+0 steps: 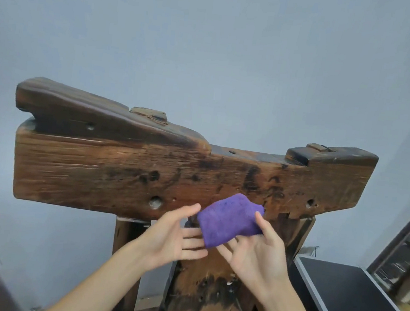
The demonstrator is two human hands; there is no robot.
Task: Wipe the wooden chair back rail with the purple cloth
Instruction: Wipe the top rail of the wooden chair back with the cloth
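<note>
A pale blue-grey wall [210,42] fills the whole background behind the grip. In front of it stands the wooden chair, whose heavy back rail [111,168] is a broad, weathered plank of dark brown wood, scarred with black stains, plugged holes and cracks; it runs above and to both sides of the place where the cloth is held. Two lighter wooden pegs [150,114] poke up through its top edge, one up and left of the grip, one up and right. Below the grip the chair's central back board [200,289] and a darker post [126,240] drop out of view. Low and to the right of the grip lies a black panel with a pale metal edge [351,297], and past it a dark-framed window or mirror [406,247].

The purple cloth [227,221], folded into a thick pad, sits against the lower edge of the rail near its middle. The right hand [256,254] holds it, thumb laid over the cloth's right side and fingers beneath, so the cloth is pinched between them. The left hand [177,236] is spread, thumb raised toward the rail; its fingertips reach the cloth's lower left edge without closing round it. Both forearms are bare.
</note>
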